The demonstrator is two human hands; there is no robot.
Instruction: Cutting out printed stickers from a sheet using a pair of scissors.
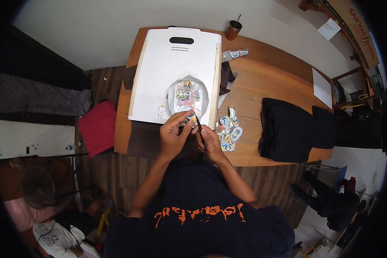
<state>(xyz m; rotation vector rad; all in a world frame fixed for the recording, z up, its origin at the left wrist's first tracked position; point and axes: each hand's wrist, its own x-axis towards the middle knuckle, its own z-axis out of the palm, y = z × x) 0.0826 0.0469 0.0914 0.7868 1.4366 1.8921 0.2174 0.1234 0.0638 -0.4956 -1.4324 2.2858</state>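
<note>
Several colourful cutouts point(228, 136) lie between the right hand point(210, 139) and black cloth point(286, 131).

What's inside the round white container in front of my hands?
Colourful printed pieces and something pinkish-red lie in the round white container. Your left hand covers part of its near edge, and whatever lies under the top pieces is hidden.
</note>
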